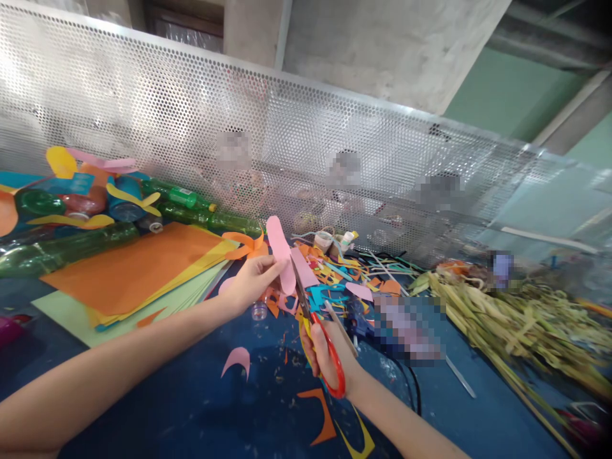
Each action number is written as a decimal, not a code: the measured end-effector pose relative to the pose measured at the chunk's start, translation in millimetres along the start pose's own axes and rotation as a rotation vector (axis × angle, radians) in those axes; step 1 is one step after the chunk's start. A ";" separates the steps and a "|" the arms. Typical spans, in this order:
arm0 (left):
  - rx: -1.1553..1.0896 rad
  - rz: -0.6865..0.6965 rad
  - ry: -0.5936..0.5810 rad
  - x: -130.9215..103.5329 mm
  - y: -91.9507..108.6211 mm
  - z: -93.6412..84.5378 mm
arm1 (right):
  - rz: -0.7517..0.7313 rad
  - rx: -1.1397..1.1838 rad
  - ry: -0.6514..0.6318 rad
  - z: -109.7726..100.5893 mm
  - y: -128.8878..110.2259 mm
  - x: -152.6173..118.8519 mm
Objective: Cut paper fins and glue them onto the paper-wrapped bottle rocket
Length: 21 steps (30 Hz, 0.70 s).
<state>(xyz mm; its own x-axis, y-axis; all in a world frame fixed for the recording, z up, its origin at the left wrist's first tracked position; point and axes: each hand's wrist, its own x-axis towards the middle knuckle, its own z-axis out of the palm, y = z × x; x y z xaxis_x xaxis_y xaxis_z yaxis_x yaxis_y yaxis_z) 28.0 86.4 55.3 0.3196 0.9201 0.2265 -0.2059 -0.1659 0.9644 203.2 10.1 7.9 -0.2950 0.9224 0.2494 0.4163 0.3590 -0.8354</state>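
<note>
Between the thumb and fingers of my left hand (255, 280) is a long pink paper strip (276, 239) with a rounded top, held upright. My right hand (329, 354) grips scissors (329, 357) with red and yellow handles. Their blades reach up to the strip's right edge, where a second pink piece (305, 266) slants away; I cannot tell whether the two are still joined. Below my hands, a curved pink offcut (238, 361) lies on the blue table (191, 395), with orange (321, 414) and yellow (361, 440) offcuts nearer the front.
Coloured paper sheets (138, 268) are stacked at left, before green plastic bottles (71, 245). Many paper scraps (329, 296) spread beyond my hands. Dried leaves (497, 325) lie at right. A perforated metal panel (191, 127) stands along the back.
</note>
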 end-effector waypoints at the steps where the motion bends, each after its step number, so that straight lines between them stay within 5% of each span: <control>1: 0.019 0.014 0.000 -0.2 0.1 0.1 | 0.010 0.022 -0.006 0.1 -2.0 0.0; 21: 0.323 0.150 -0.027 -7.9 4.6 3.9 | -0.118 -0.075 -0.044 -3.2 -9.0 3.5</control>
<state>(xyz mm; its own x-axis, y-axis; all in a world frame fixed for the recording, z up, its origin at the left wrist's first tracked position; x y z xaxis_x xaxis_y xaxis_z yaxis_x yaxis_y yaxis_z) 28.1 77.0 58.5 0.3334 0.8680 0.3680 0.0491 -0.4058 0.9126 201.2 10.6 17.9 -0.3828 0.8665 0.3204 0.4393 0.4758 -0.7620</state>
